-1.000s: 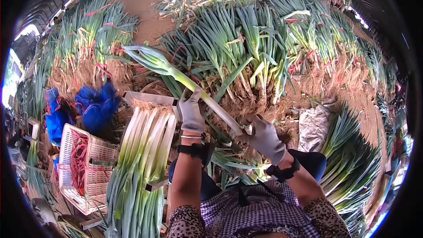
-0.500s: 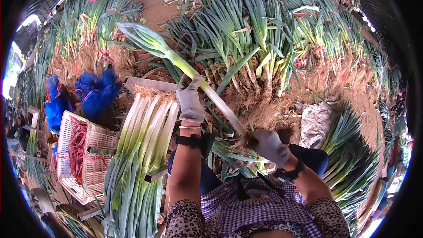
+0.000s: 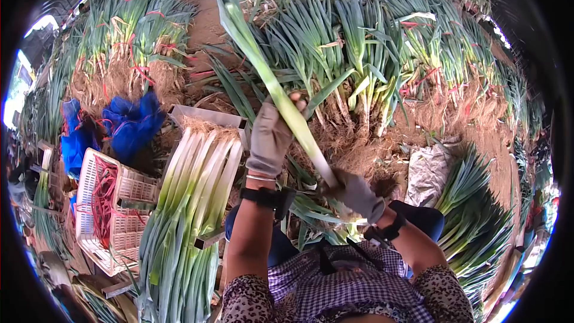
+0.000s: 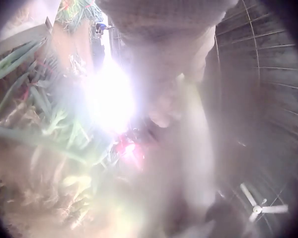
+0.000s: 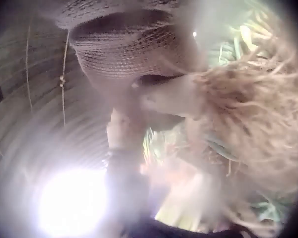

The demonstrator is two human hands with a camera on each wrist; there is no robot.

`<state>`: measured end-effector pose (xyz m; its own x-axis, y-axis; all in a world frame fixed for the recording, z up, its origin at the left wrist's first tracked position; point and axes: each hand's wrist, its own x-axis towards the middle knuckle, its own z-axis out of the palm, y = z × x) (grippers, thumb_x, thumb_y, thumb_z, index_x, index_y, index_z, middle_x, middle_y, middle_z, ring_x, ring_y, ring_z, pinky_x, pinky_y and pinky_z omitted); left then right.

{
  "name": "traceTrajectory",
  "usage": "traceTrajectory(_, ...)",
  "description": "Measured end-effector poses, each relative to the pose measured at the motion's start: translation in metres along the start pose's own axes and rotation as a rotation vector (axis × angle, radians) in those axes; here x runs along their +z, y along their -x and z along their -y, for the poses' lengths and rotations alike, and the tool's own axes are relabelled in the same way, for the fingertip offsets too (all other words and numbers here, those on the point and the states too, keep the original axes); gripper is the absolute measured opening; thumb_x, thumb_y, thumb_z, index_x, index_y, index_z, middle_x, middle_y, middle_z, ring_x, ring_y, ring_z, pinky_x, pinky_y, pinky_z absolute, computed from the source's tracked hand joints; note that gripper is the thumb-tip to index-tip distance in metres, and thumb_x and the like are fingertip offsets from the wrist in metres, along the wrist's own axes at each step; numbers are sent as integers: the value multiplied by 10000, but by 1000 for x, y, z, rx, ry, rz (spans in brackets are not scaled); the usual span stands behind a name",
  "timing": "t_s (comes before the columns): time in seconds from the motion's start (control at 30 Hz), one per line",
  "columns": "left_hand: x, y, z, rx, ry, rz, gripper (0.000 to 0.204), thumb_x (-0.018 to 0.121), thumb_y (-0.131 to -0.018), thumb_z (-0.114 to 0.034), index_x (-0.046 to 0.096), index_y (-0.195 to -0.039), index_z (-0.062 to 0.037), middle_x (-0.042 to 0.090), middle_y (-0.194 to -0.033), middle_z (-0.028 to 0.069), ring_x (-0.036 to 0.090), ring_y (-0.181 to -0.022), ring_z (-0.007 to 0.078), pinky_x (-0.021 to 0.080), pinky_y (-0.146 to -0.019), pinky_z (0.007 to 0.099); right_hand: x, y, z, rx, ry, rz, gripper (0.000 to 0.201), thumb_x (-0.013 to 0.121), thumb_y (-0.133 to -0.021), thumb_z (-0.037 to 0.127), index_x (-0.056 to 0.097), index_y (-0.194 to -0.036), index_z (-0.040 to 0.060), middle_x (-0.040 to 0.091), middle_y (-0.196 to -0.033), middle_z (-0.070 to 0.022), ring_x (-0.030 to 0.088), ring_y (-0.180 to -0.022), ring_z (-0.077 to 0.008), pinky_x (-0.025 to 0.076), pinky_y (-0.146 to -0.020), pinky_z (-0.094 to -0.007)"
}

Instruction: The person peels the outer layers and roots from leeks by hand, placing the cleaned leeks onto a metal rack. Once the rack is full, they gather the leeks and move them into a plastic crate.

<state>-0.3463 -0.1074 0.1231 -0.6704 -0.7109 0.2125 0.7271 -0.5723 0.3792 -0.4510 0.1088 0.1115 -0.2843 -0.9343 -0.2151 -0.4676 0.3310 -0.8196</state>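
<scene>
One long leek [image 3: 276,91] slants across the middle of the head view, its green leaves up at the left and its white end down at the right. The gloved left hand [image 3: 270,137] grips it around the middle, with fingertips showing beyond the stalk. The gloved right hand [image 3: 356,194] holds its root end. In the left wrist view the left hand [image 4: 164,54] is above the pale, blurred stalk [image 4: 197,148]. In the right wrist view the right hand [image 5: 134,54] has curled fingers beside a mass of brown roots [image 5: 253,109].
Trimmed leeks [image 3: 190,203] lie in a metal rack [image 3: 206,117] at the left, beside a white crate [image 3: 128,227] with red ties and blue bags [image 3: 128,121]. Bundled leeks [image 3: 353,42] stand behind the hands. More leeks [image 3: 475,221] and a pale sack [image 3: 426,173] are at the right.
The leek has swung steeper, its leafy end moving up and to the right. The left hand has turned and come slightly right along with it; the right hand stays low at the root end.
</scene>
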Motion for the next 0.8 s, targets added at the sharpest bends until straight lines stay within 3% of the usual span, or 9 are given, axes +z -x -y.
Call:
traceTrajectory(0.13,-24,5,1,-107,-53,-122,320,458,-1026,-298,511,-1205,-39,623,-1144,141,624,-1057,273,500,-969,518,11,10,-41,-24,187,134,375,773,-814,276,644,-1107,82,687,-966,-75,661,-874,-176,536,-785,-339)
traceTrajectory(0.2,-13,9,11,-167,-45,-191,292,471,-1024,-260,514,-1192,-25,639,-1080,130,641,-1012,271,529,-915,462,-8,-16,6,-116,172,-58,418,780,-806,234,627,-1162,75,679,-1044,-94,660,-900,-205,543,-808,-322)
traceTrajectory(0.23,-18,6,23,-99,-96,-218,258,511,-1011,-221,526,-1176,-22,650,-1021,109,655,-945,241,548,-825,371,-13,-32,14,-93,62,-193,445,760,-824,170,591,-1218,52,678,-1043,-108,655,-895,-190,544,-807,-308)
traceTrajectory(0.3,-21,12,29,-175,-130,-207,286,516,-1007,-223,525,-1223,-36,636,-1076,107,628,-1021,246,513,-897,372,-19,-61,45,-142,-287,-276,470,763,-807,102,556,-1212,-15,673,-1044,-107,642,-899,-173,539,-845,-314)
traceTrajectory(0.4,-9,20,27,-170,-142,-270,287,531,-993,-142,522,-1255,-26,622,-1161,107,612,-1065,218,483,-948,349,-13,-97,28,-92,-366,-220,511,778,-783,89,543,-1224,-19,673,-1049,-107,645,-904,-177,534,-846,-313)
traceTrajectory(0.47,-7,20,30,-116,-158,-345,289,538,-986,-115,518,-1258,-20,617,-1192,111,610,-1077,215,485,-950,349,-1,-94,20,-165,-109,-323,559,806,-742,110,539,-1215,-20,673,-1040,-122,650,-909,-193,522,-837,-307)
traceTrajectory(0.53,-10,19,31,-74,-187,-304,293,541,-985,-116,519,-1261,-20,611,-1214,115,606,-1092,221,486,-954,359,9,-88,20,-116,-82,-365,603,839,-704,156,548,-1203,-14,675,-1041,-161,657,-946,-228,504,-866,-307)
traceTrajectory(0.67,6,18,22,-29,-59,-219,302,541,-989,-129,522,-1267,-12,603,-1239,123,597,-1122,234,480,-974,371,3,-80,22,-88,-609,-273,434,744,-810,72,555,-1189,-24,678,-981,-88,636,-902,-150,508,-845,-293)
traceTrajectory(0.8,-2,12,19,-155,-134,-120,313,583,-968,-105,536,-1256,9,625,-1147,70,612,-1062,180,489,-933,317,2,-74,26,-153,-408,-268,315,685,-871,58,578,-1154,-31,669,-963,-72,618,-883,-121,506,-817,-274)
